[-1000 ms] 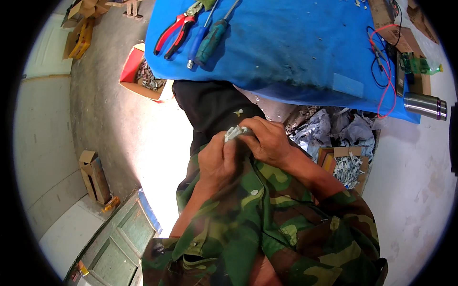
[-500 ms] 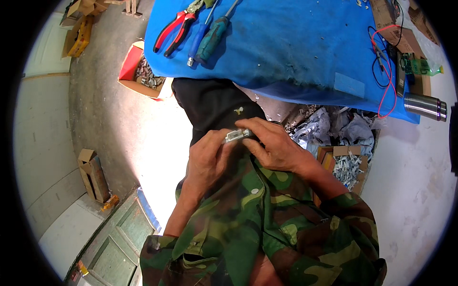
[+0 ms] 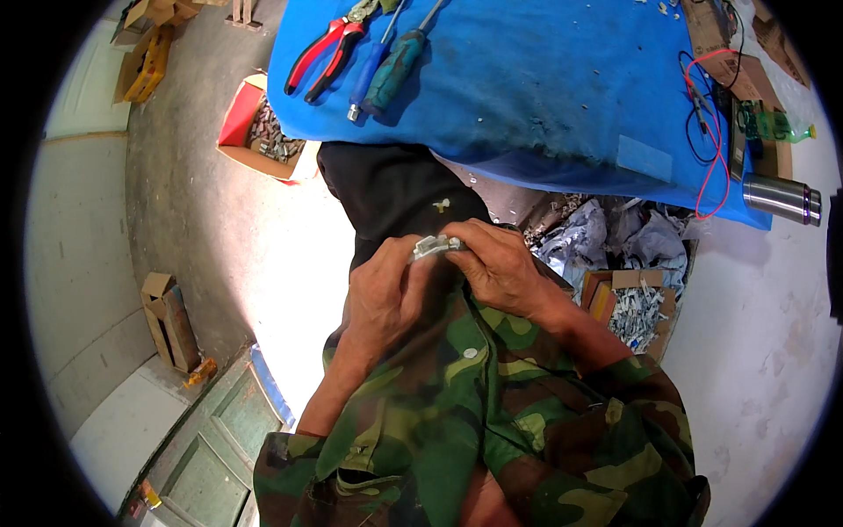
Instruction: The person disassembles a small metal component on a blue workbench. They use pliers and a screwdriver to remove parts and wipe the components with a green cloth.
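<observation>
Above my lap, a small pale, silvery piece with a boxy shape [image 3: 430, 247] is held between both hands; its exact kind is too small to tell. My left hand [image 3: 384, 285] is closed on its left end. At the other end, my right hand [image 3: 498, 268] pinches it between thumb and fingers. A tiny whitish-yellow fragment [image 3: 441, 205] lies on my dark trouser leg just beyond the hands.
On the blue-covered table [image 3: 527, 97] lie red-handled pliers [image 3: 325, 57] and two screwdrivers [image 3: 392, 75]. A steel flask [image 3: 781, 198] rests at its right edge. Boxes of small metal parts stand left [image 3: 274, 136] and right [image 3: 638, 314]; grey plastic bags [image 3: 606, 233] lie beneath the table.
The fingers of my right hand have shifted slightly along the pale piece, drawing in closer at its right end. The piece stays in nearly the same place, tilted a little differently.
</observation>
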`<state>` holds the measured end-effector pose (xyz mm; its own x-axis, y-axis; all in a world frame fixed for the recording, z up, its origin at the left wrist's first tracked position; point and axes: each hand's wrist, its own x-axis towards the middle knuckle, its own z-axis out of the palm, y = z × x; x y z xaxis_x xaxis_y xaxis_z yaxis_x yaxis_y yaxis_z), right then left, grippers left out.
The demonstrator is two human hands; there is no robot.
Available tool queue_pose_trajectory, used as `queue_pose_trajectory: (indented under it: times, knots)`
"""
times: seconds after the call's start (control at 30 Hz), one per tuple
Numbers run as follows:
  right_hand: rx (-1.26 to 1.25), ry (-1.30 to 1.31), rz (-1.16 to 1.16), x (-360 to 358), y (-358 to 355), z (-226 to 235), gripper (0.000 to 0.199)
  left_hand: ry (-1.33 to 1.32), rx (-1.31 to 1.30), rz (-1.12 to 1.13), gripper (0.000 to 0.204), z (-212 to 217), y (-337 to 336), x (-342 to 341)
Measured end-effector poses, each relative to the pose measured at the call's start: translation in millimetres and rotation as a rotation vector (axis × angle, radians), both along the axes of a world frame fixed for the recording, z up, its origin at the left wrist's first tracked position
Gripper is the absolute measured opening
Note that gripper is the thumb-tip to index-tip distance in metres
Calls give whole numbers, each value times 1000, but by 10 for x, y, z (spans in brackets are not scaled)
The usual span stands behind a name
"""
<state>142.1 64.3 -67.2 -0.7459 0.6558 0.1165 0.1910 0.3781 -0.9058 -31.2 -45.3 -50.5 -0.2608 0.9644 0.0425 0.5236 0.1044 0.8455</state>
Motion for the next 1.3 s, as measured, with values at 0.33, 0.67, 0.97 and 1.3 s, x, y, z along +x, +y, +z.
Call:
queue_pose_trajectory:
  times: [0.33,0.67,0.97,1.3]
  knots:
    - [14,60,-178,-61,-75,-77,24,-120,117,250,18,-206,64,349]
    - [44,87,-282,-114,-121,-115,22,-346,29,342,22,-315,66,501]
    - [40,130,-269,-104,-118,-91,23,-743,-23,384,24,-85,103,512]
    - [-108,119,-414,29,-137,-130,25,-263,-76,310,17,18,108,11]
